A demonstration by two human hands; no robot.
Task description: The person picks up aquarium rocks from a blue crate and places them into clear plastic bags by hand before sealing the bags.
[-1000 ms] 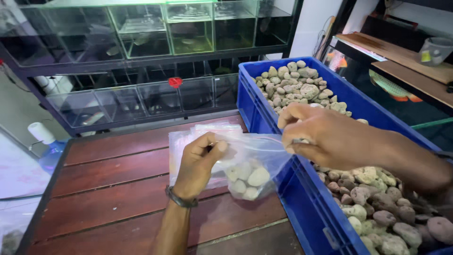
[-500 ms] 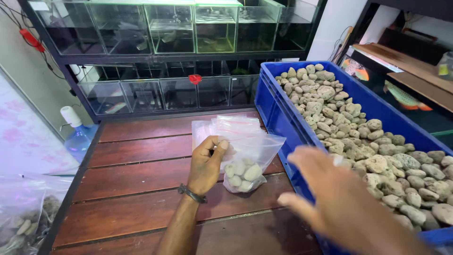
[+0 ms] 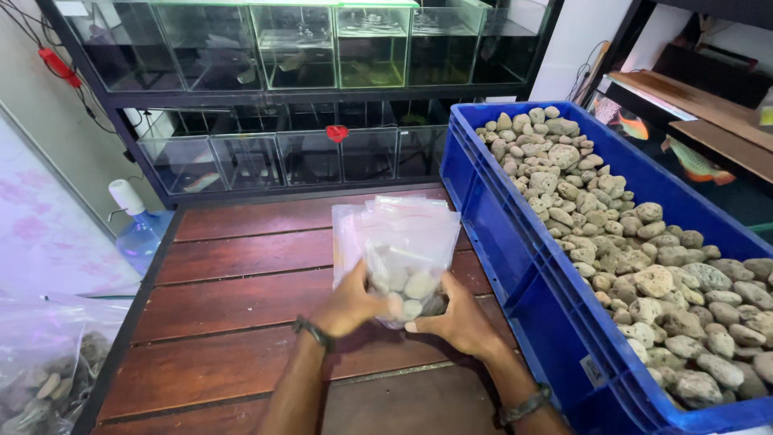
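Both hands are on a clear bag [image 3: 407,250] held upright over the table [image 3: 241,338]. The left hand [image 3: 348,304] has its fingers clamped around the bag's lower left side, and the right hand [image 3: 457,316] cups the bottom right, fingers pressed up against it. Pale stones [image 3: 409,288] sit in the bottom of the bag, right between the two sets of fingers (top half of the bag looks empty and crinkly). Just right of the right fingers there's a big blue crate [image 3: 515,266] heaped with the same kind of stones. Beyond the fingers, glass tanks [image 3: 298,48] fill a dark rack, with a small red tag [image 3: 336,133] on one of the lower ones. Well left of the left fingers, another bag [image 3: 48,362] of darker stones sits at the table's edge, with a water jug [image 3: 141,229] behind it.
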